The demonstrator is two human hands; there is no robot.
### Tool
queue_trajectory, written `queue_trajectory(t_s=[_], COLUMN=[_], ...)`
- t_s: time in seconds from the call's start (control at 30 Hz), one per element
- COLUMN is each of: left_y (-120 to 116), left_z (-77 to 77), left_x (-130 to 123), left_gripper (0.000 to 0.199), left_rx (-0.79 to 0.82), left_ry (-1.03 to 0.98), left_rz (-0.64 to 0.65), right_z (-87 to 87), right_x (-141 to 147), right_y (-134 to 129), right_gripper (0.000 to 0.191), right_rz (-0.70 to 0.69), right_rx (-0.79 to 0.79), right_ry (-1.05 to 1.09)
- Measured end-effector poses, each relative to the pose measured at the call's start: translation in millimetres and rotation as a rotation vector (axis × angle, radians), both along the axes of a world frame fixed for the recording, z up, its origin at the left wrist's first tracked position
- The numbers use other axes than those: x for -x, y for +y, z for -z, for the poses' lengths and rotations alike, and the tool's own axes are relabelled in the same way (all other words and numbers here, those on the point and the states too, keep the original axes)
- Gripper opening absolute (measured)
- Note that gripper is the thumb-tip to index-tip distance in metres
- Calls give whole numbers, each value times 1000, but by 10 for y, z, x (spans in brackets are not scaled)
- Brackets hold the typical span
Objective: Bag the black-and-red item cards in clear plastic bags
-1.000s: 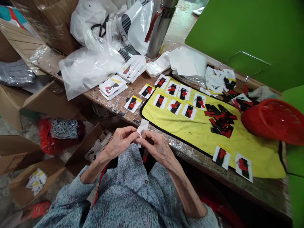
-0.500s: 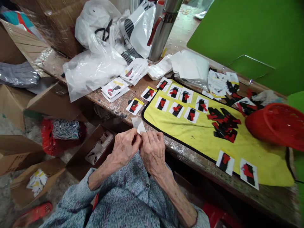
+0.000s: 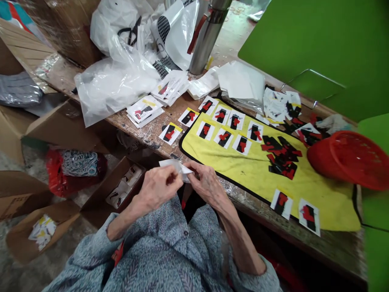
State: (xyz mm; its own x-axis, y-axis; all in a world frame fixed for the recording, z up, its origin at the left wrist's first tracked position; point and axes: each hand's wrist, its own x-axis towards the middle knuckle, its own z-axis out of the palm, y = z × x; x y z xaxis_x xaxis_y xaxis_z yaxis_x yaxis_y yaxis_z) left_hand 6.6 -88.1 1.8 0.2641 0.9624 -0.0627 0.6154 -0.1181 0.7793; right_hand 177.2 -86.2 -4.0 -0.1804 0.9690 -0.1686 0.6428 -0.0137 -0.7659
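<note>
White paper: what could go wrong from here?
1. The white paper is thin and held by the fingers of both the left hand and right hand; it could crease or tear.
2. The rightmost card crosses the yellow cloth's near edge; a sleeve might knock it.
3. The tilted red basket might roll into the loose pieces.

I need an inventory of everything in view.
Table: one, brown, centre
Cloth: one, yellow, on table
Spread cards: eleven, white, on or beside cloth
Card stacks: two, white, left
Pieces: many, red and black, on cloth
Basket: one, red, right
Flask: one, silver, back
Plastic bags: several, whitish, left
Scissors: one, black, among bags
Boxes: several, brown, left
Ring bag: one, red, left
Board: one, green, right
Paper: one, white, in hands
Left hand, right hand: one each, front
</note>
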Motion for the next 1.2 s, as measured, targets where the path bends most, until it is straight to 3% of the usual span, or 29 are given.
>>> queue_trajectory(t_s=[0.03, 0.07, 0.13, 0.2, 0.27, 0.33, 0.47, 0.67, 0.77, 0.87, 0.93, 1.0, 1.2], left_y=[37, 75, 138, 166, 158, 136, 116, 157, 188, 191, 182, 179, 219], left_z=[-3, 4, 48, 115, 177, 216, 247, 302, 240, 126, 78, 67, 112], left_x=[50, 101, 183, 218, 207, 173, 124, 192, 261, 291, 279, 253, 222], left_gripper=[14, 31, 59, 59, 48, 40, 39, 43, 46, 75, 82, 74, 32], left_rx=[-19, -34, 67, 378, 664, 717, 539, 512, 225, -172, -270, -271, -227], left_ry=[-79, -159, -339, -565, -754, -825, -724, -626, -346, -48, 60, 108, 57], left_rz=[-50, -126, -262, -259, -166, -129, -146, -102, -128, 55, 256, 348, 347], right_z=[-25, -47, -76, -81, -67, -45, -6, 59, 89, 92, 83, 75, 61], right_x=[-34, -58, -74, -57, -35, -28, -53, -42, -16, -1, 8, 23, 53], right_y=[9, 11, 3, -15, -29, -37, -49, -61, -40, 3, 37, 65, 107], right_gripper=[20, 22, 26, 28, 30, 32, 40, 38, 37, 35, 34, 34, 35], right_rz=[11, 28, 79, 132, 183, 208, 157, 134, 164, 155, 110, 72, -37], right_rx=[58, 126, 268, 370, 429, 472, 546, 519, 481, 443, 440, 442, 467], right_ry=[92, 210, 469, 667, 769, 841, 899, 785, 765, 706, 667, 659, 639])
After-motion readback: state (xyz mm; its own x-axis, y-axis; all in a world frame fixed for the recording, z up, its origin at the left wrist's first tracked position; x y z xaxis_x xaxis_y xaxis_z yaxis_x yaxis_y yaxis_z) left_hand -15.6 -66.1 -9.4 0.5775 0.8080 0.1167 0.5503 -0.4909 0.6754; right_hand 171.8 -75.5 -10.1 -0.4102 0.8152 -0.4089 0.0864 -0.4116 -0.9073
